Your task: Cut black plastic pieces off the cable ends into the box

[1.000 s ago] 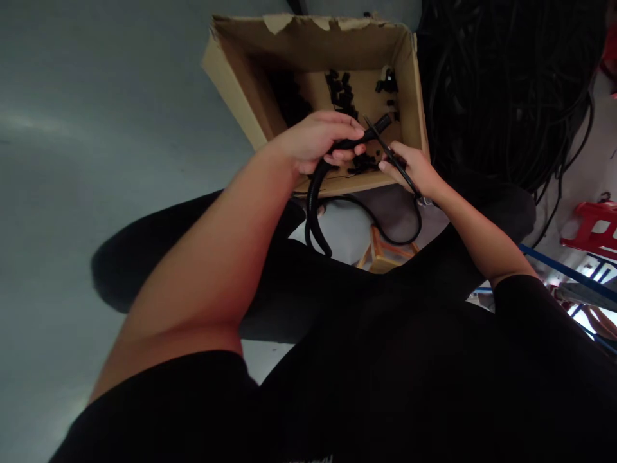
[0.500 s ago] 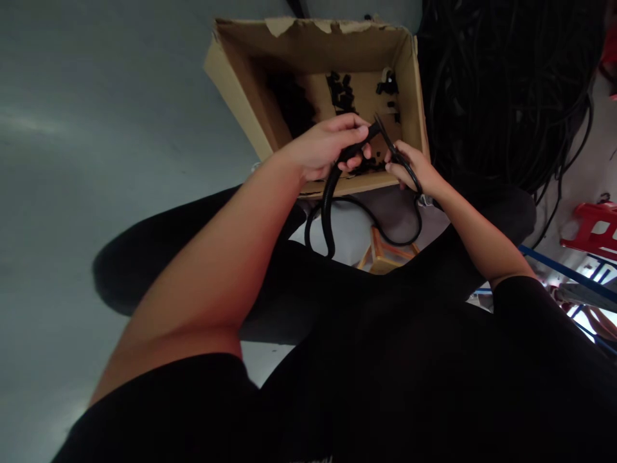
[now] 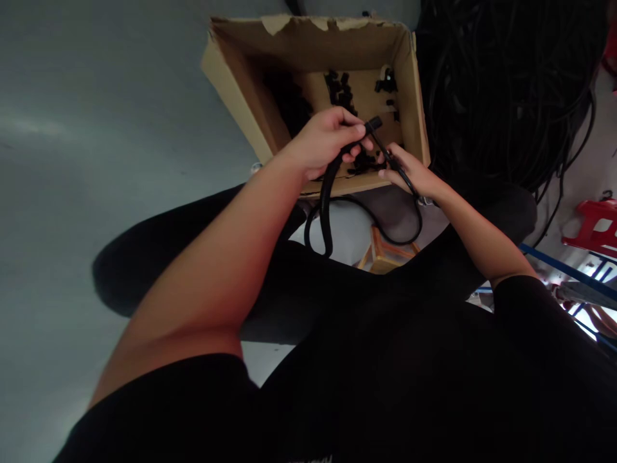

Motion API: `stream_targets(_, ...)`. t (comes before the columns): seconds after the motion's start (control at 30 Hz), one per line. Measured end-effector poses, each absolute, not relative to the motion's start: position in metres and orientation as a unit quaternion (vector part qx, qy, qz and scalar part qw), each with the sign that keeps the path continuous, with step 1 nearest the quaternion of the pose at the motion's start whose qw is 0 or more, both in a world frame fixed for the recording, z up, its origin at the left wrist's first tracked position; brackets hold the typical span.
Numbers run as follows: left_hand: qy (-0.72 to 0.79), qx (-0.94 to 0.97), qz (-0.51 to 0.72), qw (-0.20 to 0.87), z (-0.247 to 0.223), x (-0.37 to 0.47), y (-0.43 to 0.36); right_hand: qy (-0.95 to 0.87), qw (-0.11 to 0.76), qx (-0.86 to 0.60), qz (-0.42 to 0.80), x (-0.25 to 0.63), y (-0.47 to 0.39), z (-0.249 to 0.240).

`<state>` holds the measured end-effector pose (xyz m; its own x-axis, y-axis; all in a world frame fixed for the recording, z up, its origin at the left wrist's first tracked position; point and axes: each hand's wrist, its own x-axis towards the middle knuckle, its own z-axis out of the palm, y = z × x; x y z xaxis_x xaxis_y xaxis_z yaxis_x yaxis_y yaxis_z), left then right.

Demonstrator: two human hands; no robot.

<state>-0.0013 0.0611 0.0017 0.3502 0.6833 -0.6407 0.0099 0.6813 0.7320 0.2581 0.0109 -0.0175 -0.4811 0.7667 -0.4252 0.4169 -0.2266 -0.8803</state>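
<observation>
My left hand is closed round a thick black hose, close to its end. The hose's dark tip sticks out past my thumb, and its body hangs down towards my lap. My right hand is closed on slim black scissors, whose narrow blades meet the hose just below the tip. How far the blades are parted cannot be made out. Both hands are over the near side of an open cardboard box. Black cord curves in a loop below them.
Small black pieces lie in the box. A large heap of black hoses stands at its right. Between my legs is a wooden stool. A red stool and blue bars are at the far right.
The blades have shifted from beyond the hose tip to beside it, nearer my left fingers. The tip now points more to the right. My right hand has moved slightly left.
</observation>
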Motion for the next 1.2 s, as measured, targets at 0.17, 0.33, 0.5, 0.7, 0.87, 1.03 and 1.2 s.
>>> stream_targets(0.17, 0.517, 0.333, 0.233, 0.753, -0.002, 0.004, 0.059, -0.582, 0.165, -0.494, 0.625, 0.256, 0.009, -0.019)
stream_targets(0.33, 0.511, 0.325, 0.24, 0.759, 0.004, 0.008, 0.055, -0.58, 0.164, -0.484, 0.634, 0.254, 0.009, -0.02)
stream_targets(0.5, 0.522, 0.318, 0.258, 0.748, 0.013, 0.015, 0.05, -0.581, 0.158, -0.498, 0.624, 0.25, 0.011, -0.013)
stream_targets(0.7, 0.528, 0.311, 0.245, 0.751, 0.012, 0.016, 0.049, -0.569, 0.158, -0.501, 0.633, 0.25, 0.008, -0.013)
stream_targets(0.87, 0.533, 0.271, 0.235, 0.766, 0.014, 0.017, 0.051, -0.556, 0.165, -0.497, 0.645, 0.248, 0.008, -0.012)
stream_targets(1.03, 0.532, 0.248, 0.23, 0.776, 0.017, 0.017, 0.051, -0.557, 0.159, -0.499, 0.644, 0.244, 0.01, -0.003)
stream_targets(1.2, 0.522, 0.237, 0.23, 0.786, 0.016, 0.016, 0.053, -0.567, 0.159, -0.492, 0.641, 0.246, 0.01, -0.006)
